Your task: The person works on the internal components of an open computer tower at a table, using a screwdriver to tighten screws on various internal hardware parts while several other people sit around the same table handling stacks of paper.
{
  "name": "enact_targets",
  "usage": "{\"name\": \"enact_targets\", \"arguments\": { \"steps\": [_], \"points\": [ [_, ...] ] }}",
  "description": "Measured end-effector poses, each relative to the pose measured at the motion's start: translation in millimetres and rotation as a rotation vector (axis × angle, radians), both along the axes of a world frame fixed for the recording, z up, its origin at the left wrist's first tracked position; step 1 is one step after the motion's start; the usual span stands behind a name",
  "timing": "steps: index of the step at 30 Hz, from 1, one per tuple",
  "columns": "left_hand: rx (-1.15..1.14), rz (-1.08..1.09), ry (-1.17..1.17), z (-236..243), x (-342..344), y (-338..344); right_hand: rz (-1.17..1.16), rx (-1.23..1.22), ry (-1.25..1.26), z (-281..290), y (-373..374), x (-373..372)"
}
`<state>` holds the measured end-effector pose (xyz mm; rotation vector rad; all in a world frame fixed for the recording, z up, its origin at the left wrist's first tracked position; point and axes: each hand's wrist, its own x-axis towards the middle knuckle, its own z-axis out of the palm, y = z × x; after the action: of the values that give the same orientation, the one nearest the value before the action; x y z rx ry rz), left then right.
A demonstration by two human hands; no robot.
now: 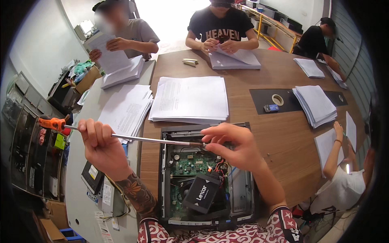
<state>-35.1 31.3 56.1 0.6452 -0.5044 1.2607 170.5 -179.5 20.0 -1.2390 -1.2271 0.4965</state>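
Gripping: left hand (102, 148) has its fingers wrapped round the shaft of a long, orange-handled, silvery metal screwdriver (154, 140), just past the handle. Right hand (237, 148) has thumb and fingertips bunched at the dark tip; can't tell if they're pinching it or something tiny there.
Screwdriver: near level above the case, tip not seated in anything below.
PC case: black, rectangular, open-topped computer case (242, 194), right under the hands on a brown wood-look table (279, 178).
Progress: I'd call it partway. Cover's off, green circuit board (184, 162) exposed. Flat black box (204, 188) lies at an angle over the innards; can't see if it's fastened.
Not done yet: case isn't closed, and that box doesn't look squared up.
Arms: left forearm angles up, hand raised left of the case; right one rises from lower right, fingers pointing left.
Further out: thick stack of white printed paper (190, 97) just beyond the case.
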Motion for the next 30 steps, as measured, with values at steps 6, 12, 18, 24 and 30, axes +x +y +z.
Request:
{"name": "enact_targets", "arguments": {
  "steps": [6, 12, 18, 24, 30],
  "points": [
    [0.047, 0.013, 0.068, 0.7, -16.7, -2.4, -0.310, 0.082, -0.365, -10.6, -96.3, 26.8],
    [0.066, 0.041, 0.111, 6.0, -8.6, -8.4, -1.019, 0.783, 0.503, -98.6, -320.5, 30.4],
    [0.129, -0.116, 0.101, -2.2, 11.0, -12.6, -1.851, 0.712, 0.616, -326.8, -555.2, -27.9],
    [0.302, 0.148, 0.322, -0.5, -15.5, -6.1, -1.983, 0.030, -0.085, -381.6, -578.3, 48.7],
    [0.366, 0.253, 0.636, -14.4, 11.5, -6.6, -2.107, -0.349, -0.413, -369.9, -571.6, 69.7]
  ]
}}
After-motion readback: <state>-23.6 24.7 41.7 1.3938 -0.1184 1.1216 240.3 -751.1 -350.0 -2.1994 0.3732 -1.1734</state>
